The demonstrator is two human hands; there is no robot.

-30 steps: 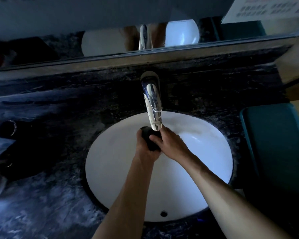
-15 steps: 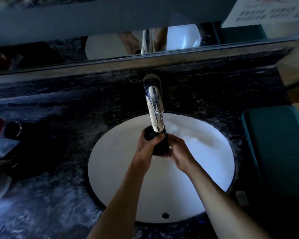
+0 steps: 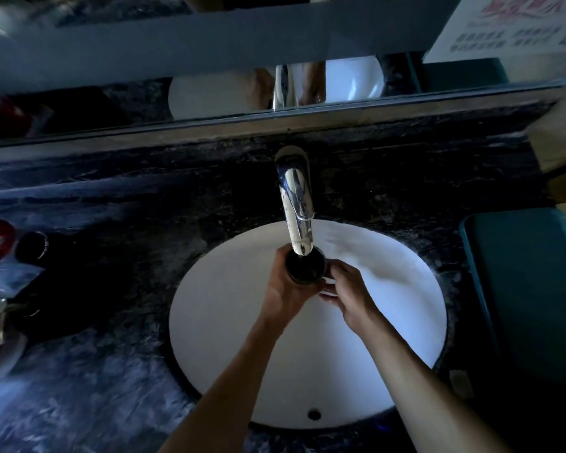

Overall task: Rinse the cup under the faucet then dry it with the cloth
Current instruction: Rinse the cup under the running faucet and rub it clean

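Head view. The left hand (image 3: pixel 286 289) wraps its fingers round the side of the cup (image 3: pixel 304 267), holding it firmly. The right hand (image 3: pixel 347 291) meets the cup from the other side, its fingertips curled against the lower wall and base; we judge that it also grips, though the contact is partly hidden. The cup sits between the two hands, just above them in the frame, directly beneath the spout of the faucet (image 3: pixel 296 204) and over the white sink (image 3: pixel 229 338).

We judge the rinse to be in hand. To do it well, we would keep the mouth under the spout, turn the cup so the whole inner wall is wetted, then tip it out over the sink. Whether water runs we cannot tell.

The cup is dark, small and round, its mouth facing up toward us. We see no cloth we can identify.
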